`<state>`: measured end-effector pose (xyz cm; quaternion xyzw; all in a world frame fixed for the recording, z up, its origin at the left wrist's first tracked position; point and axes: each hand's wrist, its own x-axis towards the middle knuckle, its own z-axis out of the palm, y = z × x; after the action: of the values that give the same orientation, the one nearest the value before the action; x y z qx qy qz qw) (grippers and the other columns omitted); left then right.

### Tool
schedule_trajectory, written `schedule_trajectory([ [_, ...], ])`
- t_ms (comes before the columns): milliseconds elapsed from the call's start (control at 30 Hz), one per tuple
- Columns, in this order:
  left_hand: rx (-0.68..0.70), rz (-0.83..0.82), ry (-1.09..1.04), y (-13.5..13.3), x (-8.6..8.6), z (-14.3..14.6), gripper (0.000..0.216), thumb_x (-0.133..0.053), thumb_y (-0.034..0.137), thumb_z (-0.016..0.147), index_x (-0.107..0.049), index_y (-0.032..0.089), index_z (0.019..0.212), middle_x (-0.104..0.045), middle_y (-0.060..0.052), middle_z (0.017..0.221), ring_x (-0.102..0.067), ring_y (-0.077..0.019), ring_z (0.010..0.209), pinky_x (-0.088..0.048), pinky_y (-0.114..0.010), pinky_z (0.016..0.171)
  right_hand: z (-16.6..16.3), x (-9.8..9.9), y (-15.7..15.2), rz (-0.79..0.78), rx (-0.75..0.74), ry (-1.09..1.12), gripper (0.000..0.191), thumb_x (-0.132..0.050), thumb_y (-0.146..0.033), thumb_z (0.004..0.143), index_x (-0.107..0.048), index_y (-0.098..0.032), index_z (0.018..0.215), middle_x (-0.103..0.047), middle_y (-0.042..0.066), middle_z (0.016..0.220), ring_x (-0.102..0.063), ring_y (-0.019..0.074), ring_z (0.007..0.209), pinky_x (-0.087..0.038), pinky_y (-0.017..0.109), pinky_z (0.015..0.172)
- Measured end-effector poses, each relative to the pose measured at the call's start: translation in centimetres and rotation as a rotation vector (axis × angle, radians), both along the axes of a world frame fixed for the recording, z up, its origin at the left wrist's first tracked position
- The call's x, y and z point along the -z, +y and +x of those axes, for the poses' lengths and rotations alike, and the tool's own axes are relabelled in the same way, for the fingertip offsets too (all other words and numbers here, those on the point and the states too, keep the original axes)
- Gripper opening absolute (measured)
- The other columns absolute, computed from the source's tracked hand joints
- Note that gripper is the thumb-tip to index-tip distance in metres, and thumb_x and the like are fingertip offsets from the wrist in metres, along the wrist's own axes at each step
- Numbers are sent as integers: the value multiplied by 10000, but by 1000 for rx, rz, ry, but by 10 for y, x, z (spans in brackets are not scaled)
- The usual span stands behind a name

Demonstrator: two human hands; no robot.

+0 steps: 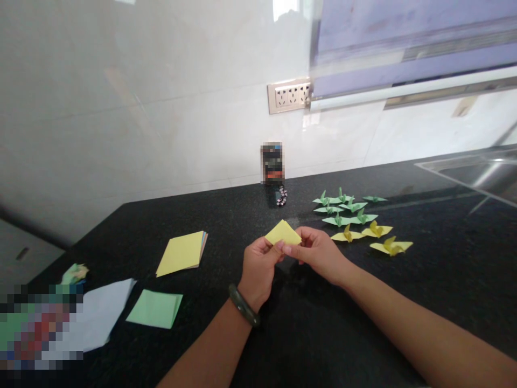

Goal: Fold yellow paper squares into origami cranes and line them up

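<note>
**Pinched from both sides: a folded yellow paper (pixel 281 233)**

From the bottom edge I angle my left hand (pixel 258 272) up and rightward, a dark bangle (pixel 244 306) round its wrist. My right hand (pixel 317 250) comes in from the lower right corner, wrist sloping leftward. My fingers are closed on the yellow paper just below centre frame, thumbs on top almost meeting, one corner pointing away from me. At lower left, coarse pixels (pixel 38 328) make any print unreadable, beside a green folded sheet (pixel 155 309). A yellow-topped paper stack (pixel 181 253) lies left of centre. Right of centre sit yellow cranes (pixel 391 246), then green cranes (pixel 338 220). Farther, an upright object (pixel 273 163) at upper centre is pixelated too, its lettering illegible.
</note>
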<state>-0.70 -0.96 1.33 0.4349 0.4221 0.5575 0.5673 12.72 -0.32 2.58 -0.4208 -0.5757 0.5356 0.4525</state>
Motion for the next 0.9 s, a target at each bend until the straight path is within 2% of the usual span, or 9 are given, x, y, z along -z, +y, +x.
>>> schedule_trajectory([
  [200,-30,23,-9,-2,1,1,176,-683,272,680,-598,119,670,-592,10,597,-492,-73,550,-392,-217,570,-4,4,-1,17,94,-10,307,-659,-417,677,-527,-152,595,-476,-47,478,-390,69,433,-304,202,427],
  [333,-47,29,11,-2,-2,3,175,-679,279,681,-614,117,672,-607,3,596,-501,-75,546,-395,-216,570,-2,4,2,6,98,29,381,-514,-457,783,-552,-145,566,-501,-19,488,-427,80,438,-348,221,456],
  [433,-48,19,42,-3,-3,3,182,-684,285,671,-618,117,661,-608,3,597,-505,-78,552,-394,-215,572,-1,3,3,29,106,82,310,-565,-445,752,-571,-151,652,-523,-23,545,-448,85,471,-366,217,462],
  [533,7,25,137,-5,-2,2,197,-684,304,668,-626,115,678,-613,-4,626,-503,-84,569,-387,-218,569,0,2,2,91,103,95,245,-665,-378,676,-593,-157,753,-567,-16,643,-475,93,542,-379,213,492],
  [600,50,49,235,-6,0,1,210,-674,317,677,-630,111,689,-608,-8,630,-491,-87,566,-378,-222,559,1,2,2,111,122,83,234,-645,-380,696,-591,-152,706,-555,-18,622,-463,92,545,-374,217,508],
  [733,131,76,363,-7,-1,1,230,-650,331,694,-608,109,650,-563,2,583,-446,-81,530,-338,-216,509,5,0,3,127,200,-7,326,-554,-417,764,-552,-150,577,-445,-41,507,-376,77,482,-298,214,464],
  [800,172,53,373,-8,-3,1,218,-656,317,684,-592,116,631,-539,15,559,-427,-73,505,-314,-206,477,8,-3,3,154,160,-93,350,-538,-417,775,-541,-150,548,-426,-40,498,-370,79,478,-287,216,458],
  [900,171,35,341,-8,-7,0,210,-652,302,685,-585,120,606,-505,28,508,-416,-66,467,-309,-200,457,9,-6,2,228,49,-221,329,-519,-399,793,-587,-148,591,-486,-18,549,-426,94,519,-329,219,482],
])
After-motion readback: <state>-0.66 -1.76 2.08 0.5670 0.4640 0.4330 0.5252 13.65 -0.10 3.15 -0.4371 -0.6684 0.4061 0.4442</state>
